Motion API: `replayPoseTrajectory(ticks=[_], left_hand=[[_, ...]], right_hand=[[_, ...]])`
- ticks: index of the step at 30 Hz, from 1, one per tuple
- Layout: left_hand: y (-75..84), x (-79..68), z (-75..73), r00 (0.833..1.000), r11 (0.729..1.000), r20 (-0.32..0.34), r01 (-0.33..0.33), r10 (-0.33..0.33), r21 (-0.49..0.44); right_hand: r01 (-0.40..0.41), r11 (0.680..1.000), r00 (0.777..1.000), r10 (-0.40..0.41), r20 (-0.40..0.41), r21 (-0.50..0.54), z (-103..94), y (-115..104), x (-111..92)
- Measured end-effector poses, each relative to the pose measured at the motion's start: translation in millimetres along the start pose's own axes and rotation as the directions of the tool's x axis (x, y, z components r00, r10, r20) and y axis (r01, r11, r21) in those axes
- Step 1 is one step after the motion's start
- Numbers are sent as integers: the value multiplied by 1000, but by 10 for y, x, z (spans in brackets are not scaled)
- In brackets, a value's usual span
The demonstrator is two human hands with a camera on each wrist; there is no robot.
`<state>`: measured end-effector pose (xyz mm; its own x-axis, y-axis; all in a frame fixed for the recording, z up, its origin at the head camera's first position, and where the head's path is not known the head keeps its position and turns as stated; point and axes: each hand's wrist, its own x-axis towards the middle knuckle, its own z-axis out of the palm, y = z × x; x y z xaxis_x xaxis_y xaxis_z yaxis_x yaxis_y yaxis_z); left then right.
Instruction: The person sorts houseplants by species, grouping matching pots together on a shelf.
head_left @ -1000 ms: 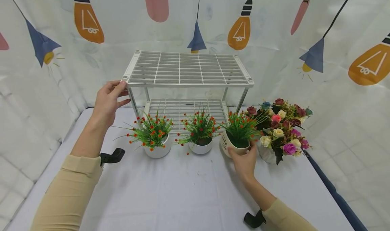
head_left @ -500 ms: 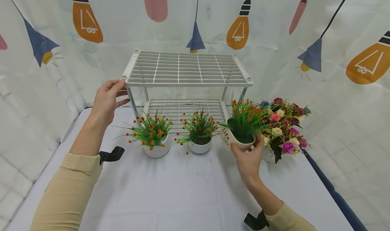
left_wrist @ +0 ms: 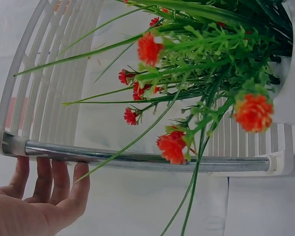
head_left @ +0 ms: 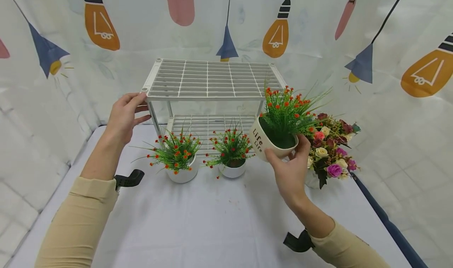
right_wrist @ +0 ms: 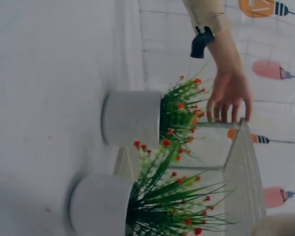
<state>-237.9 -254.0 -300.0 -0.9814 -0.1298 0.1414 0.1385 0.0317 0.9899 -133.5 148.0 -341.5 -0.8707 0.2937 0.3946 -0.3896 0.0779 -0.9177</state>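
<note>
My right hand (head_left: 291,169) grips a cream pot lettered "Life" (head_left: 262,140), which holds a plant of grassy leaves and small orange flowers. The potted plant is raised off the table and tilted, in front of the rack's right end. At the front left corner of a white two-tier wire rack (head_left: 212,99), my left hand (head_left: 122,118) holds on, thumb at the top corner. In the left wrist view its fingers (left_wrist: 59,179) touch the chrome post (left_wrist: 137,160). Two white-potted plants (head_left: 182,175) (head_left: 232,170) stand before the lower shelf.
A pot of mixed artificial roses (head_left: 327,154) stands on the right, close behind my right hand. White cloth covers the table (head_left: 212,221), with its dark edge (head_left: 382,213) at the right. A printed curtain (head_left: 318,75) hangs behind the rack.
My right hand has lifted the "Life" potted plant off the table, up to about the upper shelf's right front corner. The left hand stays at the rack's corner.
</note>
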Motion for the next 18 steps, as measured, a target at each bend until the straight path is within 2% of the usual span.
replayPoseTrajectory(ticks=[5,9,12,18], left_hand=[[2,5,-6,1000,1000,7,5,-5,25],[8,11,-7,1000,999,16,3,-4,42],[18,15,-17,1000,1000,26,6,-7,17],[51,9,-43,999,1000,37,19,-18,-17]], right_hand=[[19,999,998,-22,67,37,163,-220,136],[62,994,991,-72,112,94,357,-388,267],[71,988,986,-90,140,134,543,-492,376],[38,966,980,-86,179,255,1000,-633,628]])
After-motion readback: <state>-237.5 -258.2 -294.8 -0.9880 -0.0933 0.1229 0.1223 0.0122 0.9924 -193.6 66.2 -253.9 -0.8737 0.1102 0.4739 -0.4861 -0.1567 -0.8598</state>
